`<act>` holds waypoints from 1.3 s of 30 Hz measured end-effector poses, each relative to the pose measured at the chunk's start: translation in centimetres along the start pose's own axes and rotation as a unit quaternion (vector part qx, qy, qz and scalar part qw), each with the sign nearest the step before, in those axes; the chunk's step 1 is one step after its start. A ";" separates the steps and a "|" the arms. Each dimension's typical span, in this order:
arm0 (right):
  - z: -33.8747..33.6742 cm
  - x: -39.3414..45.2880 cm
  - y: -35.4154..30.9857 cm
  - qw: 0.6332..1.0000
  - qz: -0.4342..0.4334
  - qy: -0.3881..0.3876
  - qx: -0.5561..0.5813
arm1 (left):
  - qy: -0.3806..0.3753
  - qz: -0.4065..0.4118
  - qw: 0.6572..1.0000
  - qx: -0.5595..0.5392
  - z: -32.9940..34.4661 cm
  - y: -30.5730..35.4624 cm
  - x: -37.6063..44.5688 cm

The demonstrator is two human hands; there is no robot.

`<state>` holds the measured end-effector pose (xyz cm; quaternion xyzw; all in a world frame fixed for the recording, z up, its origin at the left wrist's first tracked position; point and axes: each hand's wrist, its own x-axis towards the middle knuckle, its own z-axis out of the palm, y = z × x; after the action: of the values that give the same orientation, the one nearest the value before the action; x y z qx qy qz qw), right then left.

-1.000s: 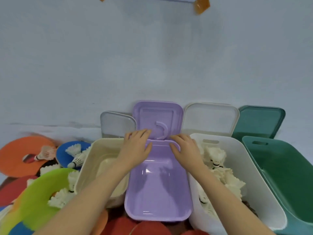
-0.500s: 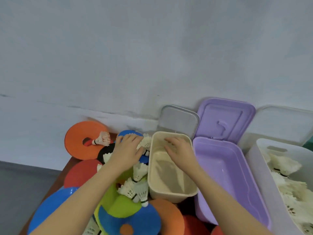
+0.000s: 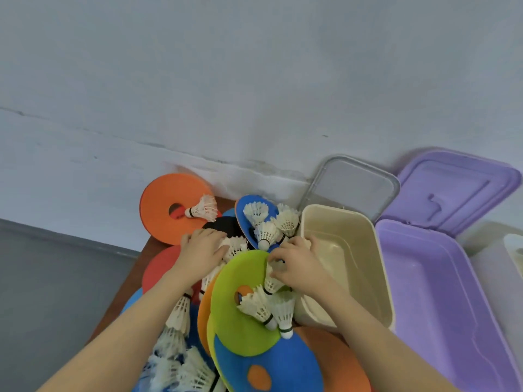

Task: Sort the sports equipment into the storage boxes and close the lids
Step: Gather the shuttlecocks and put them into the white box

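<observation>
Both hands have moved left from the cream box into the heap of discs and shuttlecocks. Left hand (image 3: 201, 251) lies fingers-down over a white shuttlecock (image 3: 236, 246); whether it grips is unclear. Right hand (image 3: 297, 264) pinches another shuttlecock (image 3: 272, 281) on the green disc (image 3: 240, 321). Cream box (image 3: 351, 250) and purple box (image 3: 435, 301) stand open, lids against the wall.

Orange disc (image 3: 172, 210) at ten o'clock, green disc (image 3: 243, 306) centre, white shuttlecocks (image 3: 256, 212), cream box (image 3: 343, 264), purple box (image 3: 441, 304) at three o'clock.
</observation>
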<state>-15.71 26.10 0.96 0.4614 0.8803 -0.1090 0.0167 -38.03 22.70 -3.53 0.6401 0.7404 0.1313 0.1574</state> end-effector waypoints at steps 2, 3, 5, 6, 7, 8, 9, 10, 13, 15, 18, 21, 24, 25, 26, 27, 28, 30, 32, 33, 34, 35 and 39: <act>0.2 -0.2 -0.2 0.999 0.020 0.002 0.029 | -0.009 -0.005 0.999 -0.032 0.2 -0.1 0.1; 0.3 -0.3 -0.2 0.998 0.029 0.004 0.048 | -0.008 -0.010 0.999 -0.046 0.3 0.0 0.2; 0.3 -0.3 -0.3 0.995 0.044 0.018 0.086 | 0.004 -0.018 0.998 -0.067 0.1 0.0 0.4; 0.3 -0.4 -0.3 0.992 0.052 0.033 0.110 | 0.012 -0.023 0.996 -0.080 0.0 0.1 0.5; 0.1 -0.4 -0.3 0.988 0.059 0.052 0.136 | 0.019 -0.026 0.995 -0.097 -0.2 0.0 0.5; 0.0 -0.6 -0.3 0.983 0.064 0.070 0.159 | 0.025 -0.024 0.993 -0.111 -0.3 0.0 0.5; -0.3 -0.8 -0.4 0.978 0.064 0.087 0.177 | 0.027 -0.019 0.993 -0.117 -0.5 0.1 0.4; -0.6 -1.0 -0.5 0.974 0.063 0.102 0.194 | 0.028 -0.017 0.992 -0.119 -0.6 0.2 0.2; -1.8 -1.9 -0.8 0.951 0.057 0.142 0.267 | 0.053 -0.022 0.989 -0.137 -1.0 0.6 -0.8; -2.4 -2.8 -1.0 0.935 0.048 0.176 0.305 | 0.091 -0.020 0.983 -0.158 -1.4 0.9 -1.6; -2.9 -3.8 -1.1 0.922 0.041 0.214 0.322 | 0.144 0.002 0.975 -0.167 -2.4 1.4 -2.6; -3.6 -4.7 -0.5 0.910 0.025 0.238 0.339 | 0.196 0.058 0.970 -0.133 -3.6 2.0 -2.9; -4.4 -6.0 0.3 0.899 0.023 0.248 0.360 | 0.237 0.101 0.962 -0.096 -4.6 3.4 -3.1; -4.6 -6.5 0.6 0.896 0.022 0.253 0.366 | 0.252 0.112 0.957 -0.084 -4.9 4.0 -3.2; -4.8 -7.0 1.0 0.892 0.021 0.262 0.368 | 0.266 0.123 0.953 -0.073 -5.2 4.7 -3.4; -4.9 -7.5 1.5 0.888 0.019 0.271 0.371 | 0.279 0.135 0.948 -0.067 -5.4 5.4 -3.6; -5.1 -8.0 2.0 0.885 0.017 0.279 0.373 | 0.290 0.146 0.944 -0.065 -5.6 6.1 -3.8; -5.7 -9.2 3.3 0.879 0.014 0.291 0.377 | 0.310 0.171 0.933 -0.065 -6.1 8.0 -4.1; -6.6 -10.6 4.9 0.875 0.017 0.303 0.377 | 0.327 0.192 0.921 -0.084 -6.6 10.8 -4.4; -7.0 -11.4 5.8 0.874 0.021 0.312 0.372 | 0.334 0.201 0.915 -0.099 -6.6 12.6 -4.5; -7.4 -12.3 6.8 0.872 0.024 0.324 0.367 | 0.338 0.211 0.910 -0.112 -6.6 14.5 -4.6; -7.8 -13.3 8.0 0.868 0.026 0.338 0.363 | 0.337 0.223 0.906 -0.123 -6.4 16.5 -4.6; -9.0 -17.6 13.3 0.847 0.045 0.376 0.372 | 0.305 0.273 0.897 -0.167 -4.2 25.1 -4.9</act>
<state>5.88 21.02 9.71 0.4781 0.6908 -0.2458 -0.4835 -16.32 21.53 10.53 0.7098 0.5152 0.4802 -0.0138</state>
